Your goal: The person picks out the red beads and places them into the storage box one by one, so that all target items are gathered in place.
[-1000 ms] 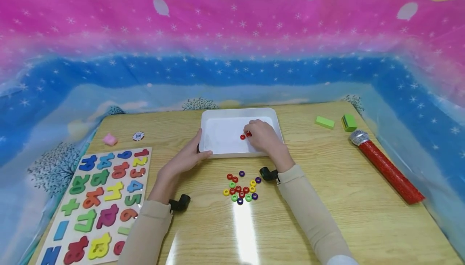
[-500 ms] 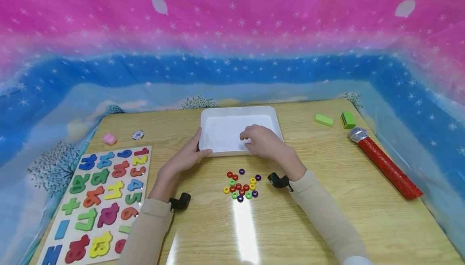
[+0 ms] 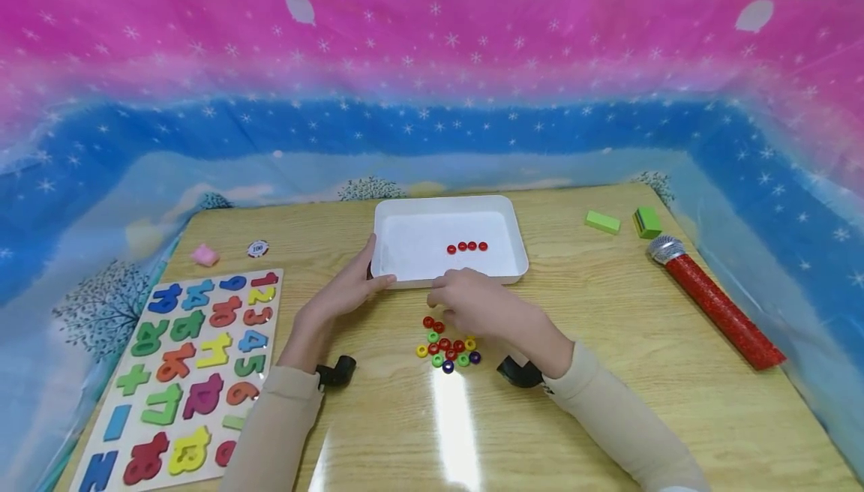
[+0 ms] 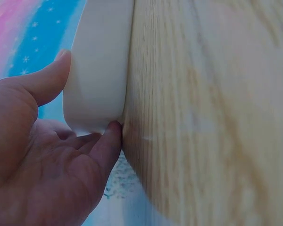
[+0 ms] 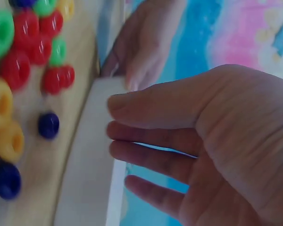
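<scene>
A white plastic tray [image 3: 412,241] lies on the table with several red pony beads [image 3: 467,246] in a row in its right half. At the tray's near left corner, my left hand [image 3: 347,282] grips the wall; in the left wrist view the thumb [image 4: 54,77] is at the rim and a fingertip near the base. My right hand [image 3: 482,304] hovers between the tray's near wall and a loose cluster of red, green, yellow and dark blue pony beads [image 3: 451,349]. Its fingers are extended and hold nothing in the right wrist view. It covers part of the cluster in the head view.
On the left lies a number puzzle board [image 3: 277,312], with a poker chip [image 3: 258,249] and a small pink toy [image 3: 205,255] beyond it. Two green blocks [image 3: 603,223] and a red toy microphone [image 3: 718,304] lie to the right. Patterned cloth surrounds the table.
My right hand has left the tray and come nearer, over its near wall towards the loose beads. The row of red beads in the tray is now uncovered. The left hand stays put.
</scene>
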`<state>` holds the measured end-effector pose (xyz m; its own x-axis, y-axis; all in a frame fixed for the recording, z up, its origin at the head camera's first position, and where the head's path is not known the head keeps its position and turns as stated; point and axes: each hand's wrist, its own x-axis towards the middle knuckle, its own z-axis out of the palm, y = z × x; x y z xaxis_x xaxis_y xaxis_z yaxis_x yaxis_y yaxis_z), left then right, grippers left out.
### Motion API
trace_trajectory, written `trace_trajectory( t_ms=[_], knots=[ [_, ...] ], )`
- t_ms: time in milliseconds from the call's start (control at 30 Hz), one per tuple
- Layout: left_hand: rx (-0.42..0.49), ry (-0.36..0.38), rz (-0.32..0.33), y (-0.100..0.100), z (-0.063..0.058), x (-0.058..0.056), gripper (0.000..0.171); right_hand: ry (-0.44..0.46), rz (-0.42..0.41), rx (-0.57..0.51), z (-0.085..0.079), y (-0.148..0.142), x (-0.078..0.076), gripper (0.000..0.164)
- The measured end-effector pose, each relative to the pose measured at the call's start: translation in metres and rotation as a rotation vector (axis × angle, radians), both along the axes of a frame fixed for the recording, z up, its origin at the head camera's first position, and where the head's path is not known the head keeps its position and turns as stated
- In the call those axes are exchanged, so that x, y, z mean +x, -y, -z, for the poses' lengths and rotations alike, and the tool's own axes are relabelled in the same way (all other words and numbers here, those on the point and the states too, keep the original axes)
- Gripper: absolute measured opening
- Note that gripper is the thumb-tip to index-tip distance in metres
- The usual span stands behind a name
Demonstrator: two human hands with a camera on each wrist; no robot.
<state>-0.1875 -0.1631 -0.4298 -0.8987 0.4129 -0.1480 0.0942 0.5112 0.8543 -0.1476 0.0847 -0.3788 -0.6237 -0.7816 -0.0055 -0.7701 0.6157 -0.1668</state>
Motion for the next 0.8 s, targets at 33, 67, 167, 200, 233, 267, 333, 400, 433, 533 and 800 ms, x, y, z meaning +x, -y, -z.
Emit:
trace_trajectory(
  t_ms=[33,67,167,200,233,267,333,400,433,533,800],
  knots=[
    [0.000,0.001,0.000,0.000,0.000,0.000,0.089,0.007,-0.013,0.009,0.001,0.001,0.002,0.018],
    [-0.005,0.002,0.000,0.000,-0.001,0.000,0.089,0.014,-0.023,0.015,0.003,0.002,0.004,0.017],
    [-0.018,0.002,-0.003,-0.001,-0.001,0.000,0.090,-0.014,-0.045,0.029,0.010,0.003,0.008,0.012],
    [-0.026,0.005,-0.008,-0.001,-0.002,0.001,0.090,-0.029,-0.055,0.032,0.013,0.003,0.008,0.011],
    [-0.035,0.005,-0.008,-0.001,-0.003,0.001,0.091,-0.047,-0.065,0.040,0.016,0.004,0.009,0.011],
    [-0.043,0.005,-0.006,-0.001,-0.004,0.002,0.091,-0.063,-0.074,0.050,0.018,0.004,0.009,0.011],
    [-0.042,0.016,-0.007,-0.002,-0.009,0.004,0.090,-0.090,-0.090,0.069,0.023,0.004,0.010,0.012],
    [-0.038,0.037,-0.004,-0.004,-0.016,0.008,0.089,-0.105,-0.102,0.080,0.026,0.004,0.011,0.014],
    [-0.035,0.046,-0.003,-0.005,-0.020,0.009,0.088,-0.114,-0.104,0.085,0.028,0.004,0.011,0.014],
    [-0.022,0.071,-0.003,-0.006,-0.031,0.013,0.087,-0.133,-0.103,0.086,0.031,0.005,0.012,0.014],
    [-0.016,0.045,-0.005,-0.002,-0.010,0.005,0.089,-0.113,-0.090,0.020,0.032,0.005,0.005,0.010]
  ],
)
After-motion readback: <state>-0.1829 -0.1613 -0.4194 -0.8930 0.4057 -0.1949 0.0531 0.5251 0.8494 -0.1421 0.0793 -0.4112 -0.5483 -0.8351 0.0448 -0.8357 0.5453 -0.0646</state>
